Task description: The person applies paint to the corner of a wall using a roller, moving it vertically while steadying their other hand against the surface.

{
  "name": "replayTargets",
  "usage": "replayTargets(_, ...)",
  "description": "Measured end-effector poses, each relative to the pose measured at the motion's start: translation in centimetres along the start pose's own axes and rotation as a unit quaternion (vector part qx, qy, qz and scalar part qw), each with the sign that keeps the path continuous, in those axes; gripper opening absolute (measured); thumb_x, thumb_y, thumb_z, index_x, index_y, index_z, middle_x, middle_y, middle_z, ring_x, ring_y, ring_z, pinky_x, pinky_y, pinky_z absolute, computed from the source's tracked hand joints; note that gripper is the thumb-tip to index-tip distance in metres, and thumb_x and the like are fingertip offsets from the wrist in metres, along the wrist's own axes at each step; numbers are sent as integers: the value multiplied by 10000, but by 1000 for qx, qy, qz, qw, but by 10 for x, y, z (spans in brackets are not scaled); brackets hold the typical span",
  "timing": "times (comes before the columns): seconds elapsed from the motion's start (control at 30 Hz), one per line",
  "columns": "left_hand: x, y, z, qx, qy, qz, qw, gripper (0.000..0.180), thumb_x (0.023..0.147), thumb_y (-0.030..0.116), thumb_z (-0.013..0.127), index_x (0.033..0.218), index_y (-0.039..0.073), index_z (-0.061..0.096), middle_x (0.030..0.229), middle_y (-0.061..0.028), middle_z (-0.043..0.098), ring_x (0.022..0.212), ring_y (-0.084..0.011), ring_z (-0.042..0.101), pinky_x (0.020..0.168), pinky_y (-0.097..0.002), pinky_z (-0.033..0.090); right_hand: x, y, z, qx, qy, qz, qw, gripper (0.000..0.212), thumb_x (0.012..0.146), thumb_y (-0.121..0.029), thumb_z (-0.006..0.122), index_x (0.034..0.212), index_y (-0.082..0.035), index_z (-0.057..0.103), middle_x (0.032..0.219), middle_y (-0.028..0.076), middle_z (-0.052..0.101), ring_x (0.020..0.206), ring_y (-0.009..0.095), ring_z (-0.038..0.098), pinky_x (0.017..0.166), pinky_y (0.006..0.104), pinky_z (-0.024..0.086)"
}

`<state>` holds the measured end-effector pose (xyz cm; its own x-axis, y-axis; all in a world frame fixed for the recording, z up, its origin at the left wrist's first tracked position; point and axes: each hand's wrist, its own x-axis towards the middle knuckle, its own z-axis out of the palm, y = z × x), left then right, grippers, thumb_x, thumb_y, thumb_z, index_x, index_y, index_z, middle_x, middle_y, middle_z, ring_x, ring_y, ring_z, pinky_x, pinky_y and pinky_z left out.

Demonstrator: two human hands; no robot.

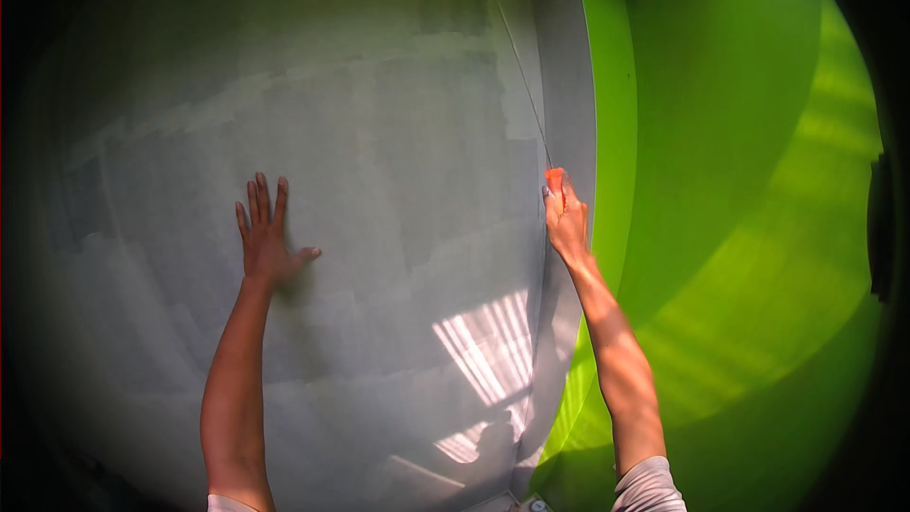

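My left hand (266, 239) lies flat with fingers spread against a grey plastered wall (379, 161). My right hand (566, 220) grips a small orange tool (555, 177) at the wall's right edge, where the grey surface meets a bright green wall (739, 180). A thin cut line (524, 76) runs diagonally up the grey wall from the orange tool toward the top. The tool's tip is partly hidden by my fingers.
A patch of striped sunlight (488, 346) falls on the lower grey wall. A narrow grey strip (569, 85) forms the corner edge beside the green wall. A dark object (880, 228) hangs at the far right rim.
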<state>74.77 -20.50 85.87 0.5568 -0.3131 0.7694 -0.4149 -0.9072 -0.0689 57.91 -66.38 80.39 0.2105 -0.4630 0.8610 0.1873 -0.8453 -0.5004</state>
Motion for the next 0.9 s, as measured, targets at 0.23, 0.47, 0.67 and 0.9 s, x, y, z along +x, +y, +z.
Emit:
replayTargets(0.23, 4, 1, 4, 6, -2, -2, 1000, 1449, 644, 509, 926, 1693, 244, -39, 1757, -153, -109, 1628, -313, -79, 1294, -565, -13, -8, 28, 4, -56, 108, -109, 987, 475, 1022, -186, 605, 1482, -98, 526, 925, 269, 732, 816, 461, 726, 680, 478, 571)
replayTargets(0.47, 5, -2, 10, 0, 8, 4, 1000, 1475, 615, 520, 934, 1694, 245, -33, 1759, -156, -96, 1629, -317, -62, 1293, -567, -8, 94, -51, -25, -57, 59, -47, 996, 407, 1037, -229, 584, 1413, -73, 592, 1193, 164, 751, 1017, 426, 732, 874, 470, 578)
replayTargets(0.67, 4, -2, 5, -1, -1, -5, 1000, 1461, 624, 522, 930, 1695, 243, -25, 1761, -149, -90, 1629, -312, -65, 1295, -560, -11, 171, -95, -24, -86, 102, -121, 984, 359, 1015, -256, 580, 1332, -94, 629, 991, 272, 739, 949, 499, 699, 828, 541, 555)
replayTargets(0.9, 7, -2, 12, -5, 3, 2, 1000, 1444, 635, 522, 927, 1696, 237, -11, 1763, -143, -83, 1629, -314, -64, 1295, -555, -10, 235, -109, -19, -77, 104, -157, 979, 354, 995, -220, 583, 1313, -76, 641, 1091, 259, 733, 1044, 479, 683, 906, 527, 550)
